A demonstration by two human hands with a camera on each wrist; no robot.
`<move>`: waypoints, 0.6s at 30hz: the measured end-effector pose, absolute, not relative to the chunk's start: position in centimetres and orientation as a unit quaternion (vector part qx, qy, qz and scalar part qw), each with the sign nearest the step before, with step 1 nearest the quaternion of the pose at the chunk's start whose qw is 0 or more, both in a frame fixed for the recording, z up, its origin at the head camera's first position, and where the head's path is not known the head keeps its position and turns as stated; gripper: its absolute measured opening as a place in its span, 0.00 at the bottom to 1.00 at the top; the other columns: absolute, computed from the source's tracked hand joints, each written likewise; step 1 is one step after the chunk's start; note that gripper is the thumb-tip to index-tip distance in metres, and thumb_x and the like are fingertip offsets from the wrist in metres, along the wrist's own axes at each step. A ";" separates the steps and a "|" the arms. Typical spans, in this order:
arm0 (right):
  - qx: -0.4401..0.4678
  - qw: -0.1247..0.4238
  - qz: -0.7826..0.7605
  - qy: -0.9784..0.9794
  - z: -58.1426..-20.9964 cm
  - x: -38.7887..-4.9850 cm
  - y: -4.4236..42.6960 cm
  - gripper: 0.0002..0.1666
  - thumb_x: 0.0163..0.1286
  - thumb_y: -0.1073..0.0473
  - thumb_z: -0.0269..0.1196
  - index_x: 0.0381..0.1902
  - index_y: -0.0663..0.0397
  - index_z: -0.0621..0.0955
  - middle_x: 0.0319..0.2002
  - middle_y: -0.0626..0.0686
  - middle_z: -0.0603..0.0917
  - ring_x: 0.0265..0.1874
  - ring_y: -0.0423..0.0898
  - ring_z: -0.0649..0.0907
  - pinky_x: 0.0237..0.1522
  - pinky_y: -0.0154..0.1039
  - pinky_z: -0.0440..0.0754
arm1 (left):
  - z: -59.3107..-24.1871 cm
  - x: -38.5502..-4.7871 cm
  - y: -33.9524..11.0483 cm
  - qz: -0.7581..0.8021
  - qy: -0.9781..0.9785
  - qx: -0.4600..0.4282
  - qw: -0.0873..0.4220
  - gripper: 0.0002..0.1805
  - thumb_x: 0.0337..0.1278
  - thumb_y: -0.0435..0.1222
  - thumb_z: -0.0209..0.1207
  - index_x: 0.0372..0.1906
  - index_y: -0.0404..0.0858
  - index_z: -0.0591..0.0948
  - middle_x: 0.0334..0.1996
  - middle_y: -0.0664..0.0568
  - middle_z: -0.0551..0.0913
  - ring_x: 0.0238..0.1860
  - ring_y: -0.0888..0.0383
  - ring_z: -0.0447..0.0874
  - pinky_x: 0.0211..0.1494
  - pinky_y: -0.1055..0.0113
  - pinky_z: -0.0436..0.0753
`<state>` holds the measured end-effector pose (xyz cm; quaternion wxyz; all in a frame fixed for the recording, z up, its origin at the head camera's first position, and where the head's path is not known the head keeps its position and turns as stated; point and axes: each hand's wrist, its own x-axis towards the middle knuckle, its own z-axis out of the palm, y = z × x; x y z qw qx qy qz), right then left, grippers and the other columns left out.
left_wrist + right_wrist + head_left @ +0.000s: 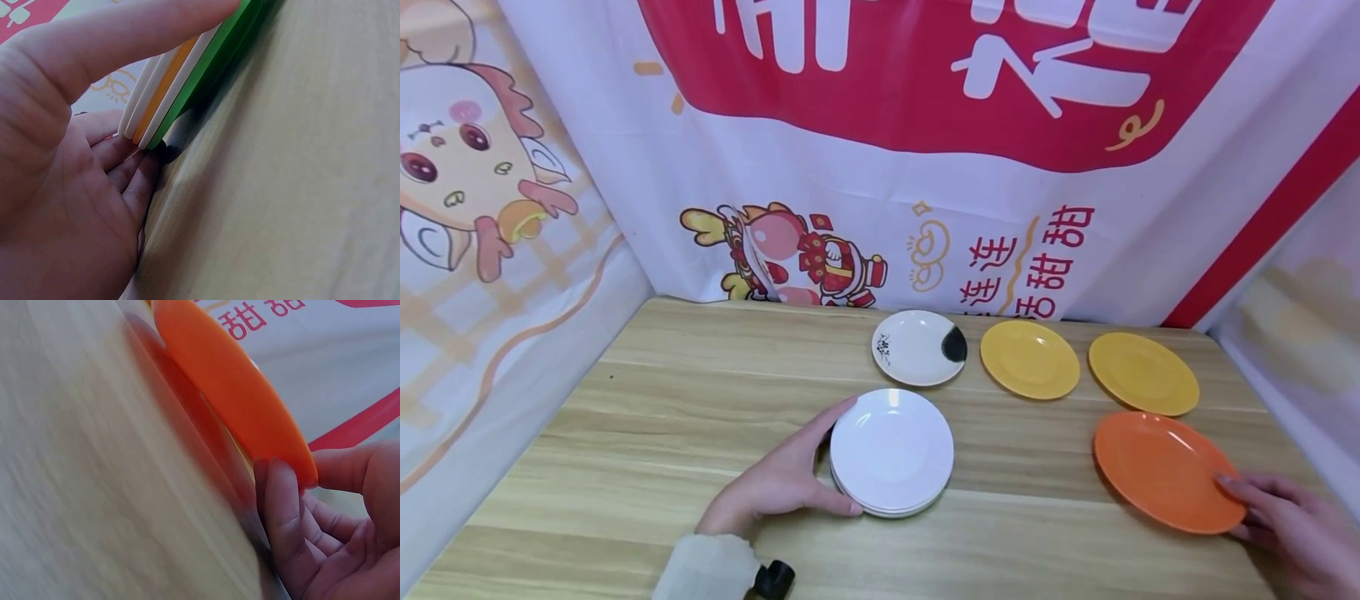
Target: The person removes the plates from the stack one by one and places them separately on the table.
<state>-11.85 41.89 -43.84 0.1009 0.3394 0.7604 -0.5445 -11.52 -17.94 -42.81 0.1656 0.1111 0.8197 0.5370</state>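
In the head view my left hand [786,475] grips the left side of a stack of plates [891,450] topped by a round white one. The left wrist view shows white, orange and green rims in this stack [172,81], green lowest, with the thumb and fingers of the hand [81,156] around its edge. An orange plate [1165,471] is pinched at its right rim by my right hand [1292,517], thumb on top and fingers beneath. Seen from the right wrist, the orange plate [231,387] is tilted and held off the table.
Behind the stack lies a white plate with a black patch [917,348]. Two yellow plates [1030,358] lie at the back right, the right-hand one [1142,373] just behind the orange plate. Printed cloth [850,175] hangs along the back and sides of the wooden table [700,367].
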 end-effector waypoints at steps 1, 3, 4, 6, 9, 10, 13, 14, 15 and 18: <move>0.341 0.101 -0.539 0.764 -44.0 -11.9 42.1 0.15 0.82 0.54 0.62 0.55 0.61 0.79 0.28 0.38 0.84 0.29 0.39 0.87 0.36 0.39 0.93 | -42.8 -11.5 -17.9 0.537 0.819 0.111 0.166 0.73 0.32 0.42 0.90 0.87 0.54 0.57 0.86 0.56 0.60 0.88 0.48 0.51 0.90 0.36 0.46; 0.345 0.093 -0.528 0.771 -44.3 -11.8 42.4 0.17 0.81 0.55 0.63 0.56 0.63 0.79 0.27 0.39 0.84 0.29 0.39 0.87 0.35 0.40 0.93 | -42.7 -11.5 -17.9 0.538 0.819 0.109 0.167 0.73 0.32 0.42 0.90 0.87 0.55 0.57 0.86 0.56 0.60 0.88 0.48 0.51 0.90 0.36 0.46; 0.348 0.090 -0.524 0.772 -44.5 -11.9 42.6 0.15 0.81 0.54 0.64 0.53 0.62 0.80 0.27 0.39 0.85 0.28 0.38 0.87 0.35 0.40 0.93 | -42.7 -11.5 -17.8 0.538 0.819 0.108 0.167 0.73 0.32 0.42 0.90 0.87 0.55 0.57 0.86 0.56 0.60 0.88 0.48 0.52 0.90 0.36 0.46; 0.356 0.082 -0.519 0.773 -44.8 -11.9 43.0 0.13 0.80 0.54 0.65 0.50 0.59 0.82 0.26 0.39 0.85 0.28 0.38 0.88 0.35 0.40 0.93 | -42.7 -11.5 -17.8 0.537 0.820 0.107 0.167 0.73 0.32 0.42 0.90 0.87 0.55 0.58 0.86 0.56 0.60 0.87 0.48 0.52 0.90 0.35 0.46; 0.373 0.074 -0.509 0.772 -45.2 -11.9 43.3 0.17 0.78 0.53 0.67 0.53 0.61 0.81 0.25 0.39 0.85 0.26 0.39 0.87 0.34 0.40 0.93 | -42.7 -11.4 -17.8 0.536 0.821 0.106 0.166 0.73 0.32 0.42 0.90 0.87 0.56 0.58 0.85 0.57 0.61 0.87 0.48 0.53 0.89 0.35 0.47; 0.380 0.072 -0.505 0.772 -45.4 -11.9 43.4 0.17 0.78 0.52 0.67 0.52 0.60 0.82 0.24 0.40 0.84 0.26 0.39 0.87 0.33 0.40 0.92 | -42.7 -11.4 -17.8 0.536 0.821 0.106 0.166 0.73 0.32 0.42 0.90 0.87 0.56 0.58 0.85 0.57 0.61 0.87 0.48 0.53 0.89 0.35 0.47; 0.391 0.064 -0.498 0.772 -45.7 -11.7 43.7 0.20 0.78 0.51 0.67 0.55 0.61 0.80 0.24 0.41 0.84 0.25 0.40 0.87 0.32 0.40 0.92 | -42.7 -11.4 -17.8 0.537 0.820 0.107 0.165 0.73 0.32 0.42 0.90 0.87 0.55 0.58 0.85 0.57 0.61 0.87 0.48 0.53 0.89 0.35 0.47; 0.395 0.061 -0.496 0.771 -45.7 -11.8 43.8 0.16 0.78 0.51 0.67 0.52 0.58 0.81 0.24 0.41 0.84 0.25 0.40 0.87 0.32 0.40 0.92 | -42.7 -11.4 -17.8 0.538 0.820 0.107 0.165 0.73 0.32 0.42 0.90 0.87 0.55 0.57 0.85 0.56 0.61 0.87 0.48 0.53 0.90 0.36 0.46; 0.397 0.059 -0.493 0.772 -45.7 -11.8 43.8 0.14 0.78 0.52 0.67 0.49 0.57 0.82 0.24 0.41 0.84 0.25 0.40 0.87 0.32 0.40 0.92 | -42.7 -11.4 -17.8 0.539 0.819 0.108 0.165 0.73 0.31 0.41 0.90 0.87 0.55 0.57 0.85 0.56 0.61 0.87 0.48 0.53 0.90 0.36 0.46; 0.391 0.054 -0.490 0.777 -45.8 -11.7 43.8 0.14 0.80 0.54 0.65 0.51 0.60 0.82 0.23 0.41 0.84 0.25 0.41 0.87 0.31 0.41 0.92 | -42.7 -11.4 -17.8 0.543 0.816 0.109 0.165 0.74 0.31 0.40 0.90 0.87 0.54 0.57 0.85 0.56 0.61 0.87 0.49 0.52 0.90 0.38 0.46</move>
